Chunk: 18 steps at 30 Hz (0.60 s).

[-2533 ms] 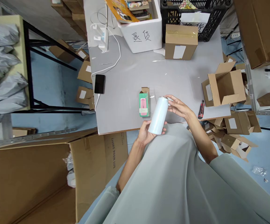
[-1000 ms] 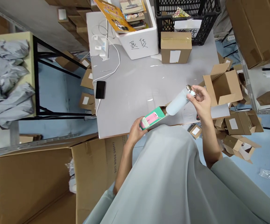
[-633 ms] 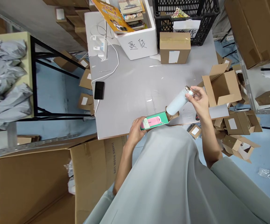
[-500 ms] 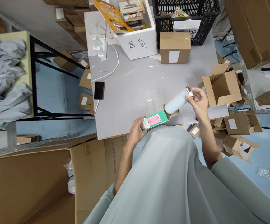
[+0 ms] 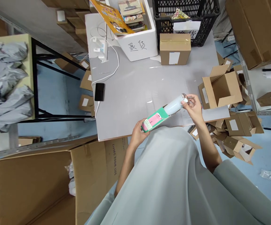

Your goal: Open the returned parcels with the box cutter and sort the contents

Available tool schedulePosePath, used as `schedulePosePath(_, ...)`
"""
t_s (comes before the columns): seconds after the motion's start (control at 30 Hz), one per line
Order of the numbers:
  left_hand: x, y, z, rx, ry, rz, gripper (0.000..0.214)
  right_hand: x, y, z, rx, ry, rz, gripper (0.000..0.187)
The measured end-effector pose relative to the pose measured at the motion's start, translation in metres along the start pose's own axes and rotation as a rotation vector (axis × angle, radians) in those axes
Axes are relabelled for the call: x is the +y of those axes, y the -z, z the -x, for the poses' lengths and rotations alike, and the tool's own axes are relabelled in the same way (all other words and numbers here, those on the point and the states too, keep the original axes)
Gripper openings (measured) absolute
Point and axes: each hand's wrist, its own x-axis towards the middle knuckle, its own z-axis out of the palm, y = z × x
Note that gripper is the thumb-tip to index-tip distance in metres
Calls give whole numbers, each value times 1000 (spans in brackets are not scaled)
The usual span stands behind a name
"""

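My left hand [image 5: 139, 132] grips the lower left end of a narrow green box [image 5: 163, 113] with a pink picture on its side. A pale blue bottle [image 5: 173, 106] with a shiny metal top sits partly inside the box's right end; its lower part is hidden there. The fingers of my right hand [image 5: 194, 107] are closed on the bottle's metal top. Both things are held at a slant near the table's front edge, above my lap.
On the grey table [image 5: 130, 93] lie a phone [image 5: 99, 92] and a power strip [image 5: 103, 51]. At the back stand a white bin [image 5: 137, 48] of books, a black crate [image 5: 203, 28] and a closed carton [image 5: 175, 50]. Open cartons [image 5: 222, 87] crowd the right; a large box [image 5: 91, 181] stands front left.
My right hand has moved down and left, and the bottle has slid deeper into the green box. My left hand has shifted slightly to the right with the box.
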Motion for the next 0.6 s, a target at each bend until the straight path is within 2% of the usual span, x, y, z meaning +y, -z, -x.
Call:
schedulePosePath(0.27, -1, 17, 5, -112, 62, 204, 79, 11, 7, -1, -95, -198, -26, 68)
schedulePosePath(0.4, 8, 9, 3, -81, 51, 240, 81, 10, -2, 3, -131, -223, -59, 68)
schedulePosePath(0.6, 20, -7, 0, -110, 29, 274, 80, 17, -16, 9, -249, -236, -25, 68)
